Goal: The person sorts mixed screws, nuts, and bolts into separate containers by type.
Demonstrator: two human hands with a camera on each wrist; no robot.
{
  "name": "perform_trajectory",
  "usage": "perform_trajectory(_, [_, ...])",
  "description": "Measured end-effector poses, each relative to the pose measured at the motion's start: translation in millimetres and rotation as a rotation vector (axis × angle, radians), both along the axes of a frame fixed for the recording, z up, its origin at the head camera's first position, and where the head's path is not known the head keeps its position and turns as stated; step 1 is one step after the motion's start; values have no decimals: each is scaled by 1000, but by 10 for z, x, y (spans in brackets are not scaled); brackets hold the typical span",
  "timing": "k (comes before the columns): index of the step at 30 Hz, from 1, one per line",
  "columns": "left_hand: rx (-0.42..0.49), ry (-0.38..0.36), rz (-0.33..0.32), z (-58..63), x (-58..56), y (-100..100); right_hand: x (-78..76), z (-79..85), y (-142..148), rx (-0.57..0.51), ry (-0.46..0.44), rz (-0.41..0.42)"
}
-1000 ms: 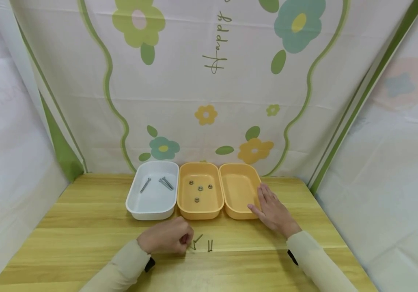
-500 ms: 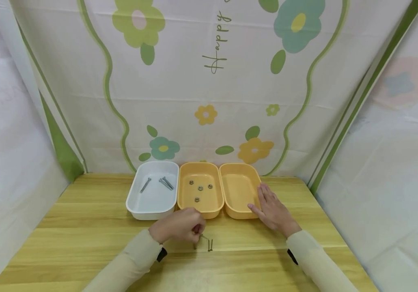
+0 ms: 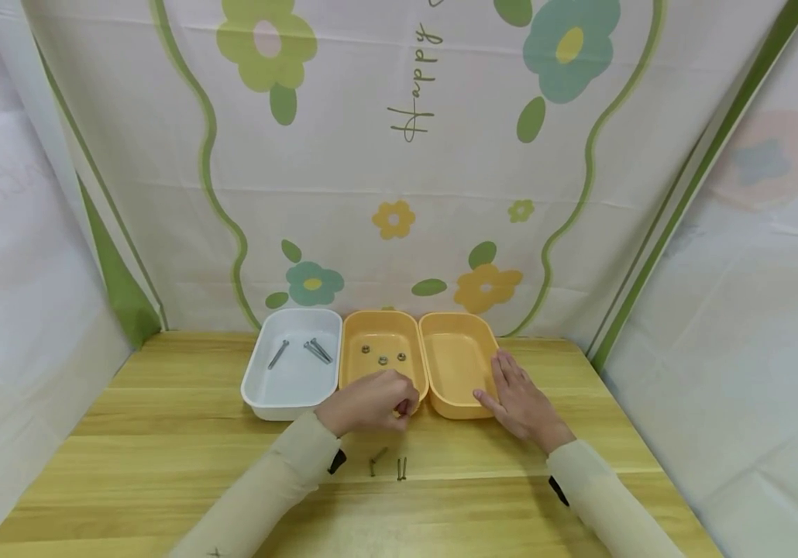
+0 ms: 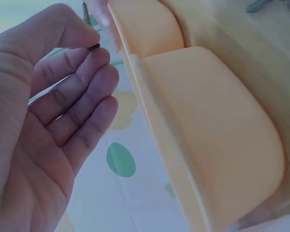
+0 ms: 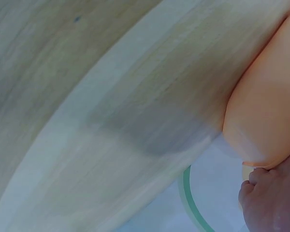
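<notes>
My left hand [image 3: 373, 401] is over the front rim of the middle yellow tray [image 3: 353, 370]. In the left wrist view its thumb and index fingertip pinch a small screw [image 4: 86, 14] by the head, threaded shank outward. Several brass-coloured screws [image 3: 402, 469] lie on the table in front of the trays. My right hand [image 3: 526, 404] rests against the right wall of the right yellow tray [image 3: 456, 364], its thumb over the front rim. That tray has nothing in it.
Nuts [image 3: 383, 360] lie in the middle tray, partly hidden by the left hand. A white tray [image 3: 287, 394] at the left holds 3 long silver bolts [image 3: 278, 354]. All the trays stand side by side on the wooden table [image 3: 162, 434], before a flowered cloth [image 3: 343, 170].
My left hand has moved from the loose screws up and to the right, to the middle tray's front, with a screw pinched in it. The right hand stays put.
</notes>
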State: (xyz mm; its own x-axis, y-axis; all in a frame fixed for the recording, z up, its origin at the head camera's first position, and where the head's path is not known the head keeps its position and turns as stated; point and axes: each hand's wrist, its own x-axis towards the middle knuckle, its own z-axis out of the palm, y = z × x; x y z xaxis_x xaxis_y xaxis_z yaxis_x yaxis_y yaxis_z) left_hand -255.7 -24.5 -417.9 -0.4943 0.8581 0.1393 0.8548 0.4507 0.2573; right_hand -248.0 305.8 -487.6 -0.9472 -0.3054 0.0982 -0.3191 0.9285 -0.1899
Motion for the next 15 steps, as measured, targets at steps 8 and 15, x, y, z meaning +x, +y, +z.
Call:
perform_trajectory(8, [55,31,46,27,-182,222,23,8,-4,-9,9,-6])
perform_trajectory(15, [129,16,141,-28,-341,388,2,-2,-8,-8,-2,-15])
